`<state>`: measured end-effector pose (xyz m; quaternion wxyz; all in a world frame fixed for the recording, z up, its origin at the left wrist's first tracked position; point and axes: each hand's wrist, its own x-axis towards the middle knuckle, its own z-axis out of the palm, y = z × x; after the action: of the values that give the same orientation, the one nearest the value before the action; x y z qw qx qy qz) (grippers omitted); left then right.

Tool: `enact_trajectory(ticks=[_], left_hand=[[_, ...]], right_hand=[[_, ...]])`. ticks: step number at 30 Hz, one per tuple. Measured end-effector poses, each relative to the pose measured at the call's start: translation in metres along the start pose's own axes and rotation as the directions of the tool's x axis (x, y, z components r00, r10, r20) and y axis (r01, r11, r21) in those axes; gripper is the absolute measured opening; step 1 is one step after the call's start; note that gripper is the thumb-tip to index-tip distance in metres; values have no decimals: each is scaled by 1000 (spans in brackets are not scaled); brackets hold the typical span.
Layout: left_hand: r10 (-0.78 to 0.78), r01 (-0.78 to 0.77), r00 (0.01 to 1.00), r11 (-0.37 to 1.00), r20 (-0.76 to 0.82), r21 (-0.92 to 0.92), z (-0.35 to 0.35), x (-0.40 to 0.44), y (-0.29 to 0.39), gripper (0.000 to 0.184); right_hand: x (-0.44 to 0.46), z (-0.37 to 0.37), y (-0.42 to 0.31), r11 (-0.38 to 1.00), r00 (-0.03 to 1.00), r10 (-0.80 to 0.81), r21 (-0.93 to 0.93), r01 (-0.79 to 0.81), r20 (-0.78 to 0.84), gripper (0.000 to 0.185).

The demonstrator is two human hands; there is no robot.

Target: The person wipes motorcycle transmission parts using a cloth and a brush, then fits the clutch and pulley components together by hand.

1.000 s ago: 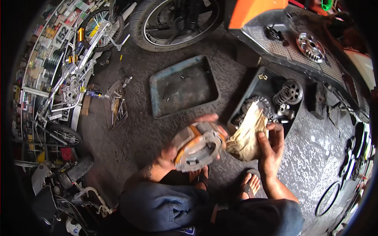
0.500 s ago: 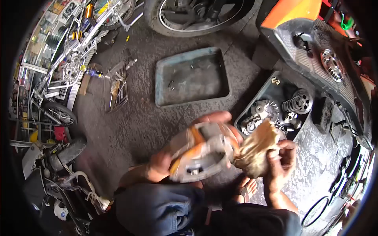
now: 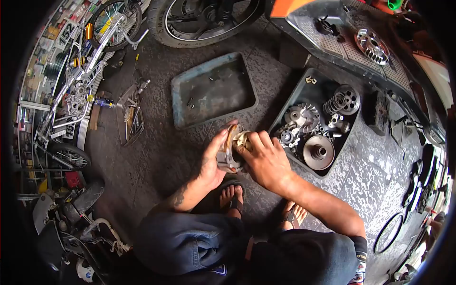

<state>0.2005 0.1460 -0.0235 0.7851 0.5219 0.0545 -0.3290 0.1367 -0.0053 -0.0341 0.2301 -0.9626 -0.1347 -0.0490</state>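
Observation:
A round metal part with orange-brown edging (image 3: 229, 151) is tilted up in front of my knees. My left hand (image 3: 212, 159) is wrapped round its left side. Against its inner face, my right hand (image 3: 268, 160) is closed on a pale yellow cloth (image 3: 241, 139), most of which is hidden under the fingers. To the right, a dark tray (image 3: 274, 127) holds a finned fan wheel (image 3: 302, 118), a coil spring (image 3: 336, 103) and a round metal dish (image 3: 318, 153).
A second tray (image 3: 178, 107) with a few small bits lies ahead on the floor. Beyond it is a motorcycle wheel (image 3: 173, 35). A scooter footboard (image 3: 323, 45) is at upper right, and a metal frame (image 3: 76, 97) at left.
The right hand has moved left with the cloth, from beside the part to pressing it against the part. The part is turned more upright and my left hand's grip shows more clearly.

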Motion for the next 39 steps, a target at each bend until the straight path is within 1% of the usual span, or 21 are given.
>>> enact_trajectory(ticks=[2, 5, 7, 8, 10, 11, 12, 15, 17, 21, 23, 25, 27, 29, 30, 31, 33, 34, 37, 38, 39], left_hand=[[11, -11, 1000, 1000, -5, 16, -1, 0, -3, 55], [46, -45, 999, 998, -18, 32, -5, 5, -12, 53], [40, -40, 999, 999, -17, -5, -4, 8, -14, 53], [23, -23, 1000, 1000, -2, -4, -1, 7, -11, 52], [-26, 24, 999, 999, -36, -48, -3, 5, -13, 52], [-68, 63, 996, 994, -61, -88, -3, 5, -14, 52], [-79, 72, 995, 991, -63, -110, 2, 5, -12, 50], [-130, 117, 990, 976, -62, -183, 5, 6, -10, 49], [-155, 142, 986, 975, -66, -169, -5, 11, -13, 46], [-116, 112, 985, 993, -126, -36, -10, 11, -17, 46], [-92, 95, 988, 995, -125, 19, -7, 9, -14, 47], [44, -46, 999, 978, 14, 205, -3, 7, -12, 54], [128, -179, 982, 874, 141, 452, -4, 6, -9, 74], [174, -351, 920, 765, 351, 540, -7, 5, -6, 77], [191, -428, 873, 741, 448, 518, -16, 10, -12, 84], [184, -428, 871, 738, 455, 521, -24, 18, -22, 84], [421, -631, 719, 729, 552, 266, -17, 28, -31, 92], [411, -557, 748, 815, 521, 158, -15, 27, -37, 98], [308, -482, 773, 854, 555, 198, -6, 30, -24, 100], [252, -427, 808, 873, 533, 234, -6, 28, -17, 97], [255, -432, 803, 872, 539, 231, -4, 29, -11, 97]], right_hand=[[-1, 6, 2, 997, 1000, -7, -70, 6, -12, 44], [-8, 10, 3, 998, 1000, 13, 68, -13, -1, 43], [-12, 7, 16, 847, 987, 32, 529, 58, -160, 40], [-8, 0, 15, 801, 944, 127, 593, 85, -306, 38], [-6, 3, 6, 686, 900, 302, 727, 24, -315, 33], [-4, 12, 8, 674, 875, 325, 737, 52, -359, 34], [-3, 13, 18, 890, 891, 94, 439, 124, -443, 33], [-15, 18, 9, 979, 940, 128, 193, -69, -316, 31], [-17, 24, 3, 960, 981, 138, 261, -99, -135, 34], [-13, 25, 10, 1000, 998, 16, 18, -17, 54, 37], [-12, 28, 2, 999, 1000, 12, 42, -13, 26, 33], [-14, 29, -5, 989, 999, -5, 148, 0, 33, 23], [-19, 27, -12, 947, 998, 49, 319, -34, -40, 14], [-23, 21, -14, 825, 992, 122, 551, -126, 43, 16], [-26, 24, -16, 671, 970, 235, 733, -114, -64, 15], [-29, 24, -17, 669, 968, 243, 734, -114, -70, 15], [-32, 24, -20, 398, 933, 358, 909, -122, -31, 15], [-34, 37, -20, 284, 922, 371, 959, -4, -106, 17], [-31, 24, -11, 352, 937, 334, 936, -27, -98, 19], [-29, 17, -9, 636, 940, 241, 771, 34, -240, 17], [-28, 9, -3, 642, 939, 240, 766, 37, -246, 17]])
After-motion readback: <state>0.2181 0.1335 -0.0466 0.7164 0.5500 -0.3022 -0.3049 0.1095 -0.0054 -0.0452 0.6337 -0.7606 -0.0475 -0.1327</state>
